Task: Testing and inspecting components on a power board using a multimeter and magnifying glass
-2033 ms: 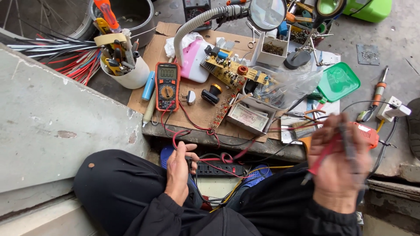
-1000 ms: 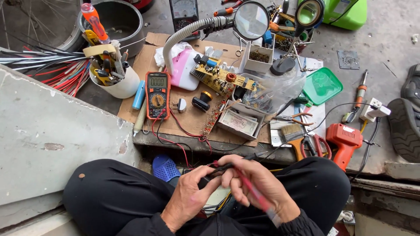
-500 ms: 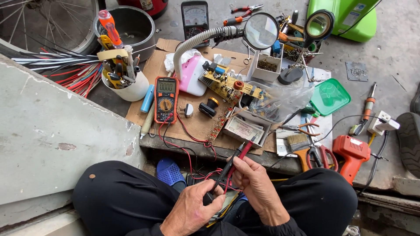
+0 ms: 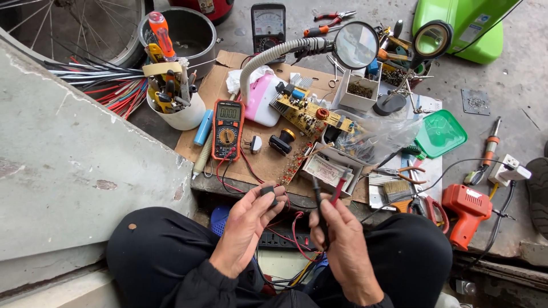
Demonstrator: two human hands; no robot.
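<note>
My left hand (image 4: 246, 228) pinches a small black part (image 4: 268, 191) between thumb and fingertips, just above my lap. My right hand (image 4: 341, 239) grips two meter probes, one black (image 4: 317, 197) and one red (image 4: 339, 187), tips pointing up and away from me. Red and black leads (image 4: 240, 171) run from the probes to an orange multimeter (image 4: 227, 129) lying on the cardboard sheet (image 4: 268, 162) ahead. The two hands are a short gap apart.
On the cardboard lie a circuit board (image 4: 305, 109), a pink case (image 4: 262, 101) and small boxes. A magnifier on a gooseneck (image 4: 355, 44) arches over them. A white cup of tools (image 4: 174, 105) stands left; an orange drill (image 4: 469, 211) and green tray (image 4: 439, 134) lie right.
My right hand came in from the right, where it was reaching, to meet the left over my lap. The probes now stand upright in it, and the left hand has lifted the small black part.
</note>
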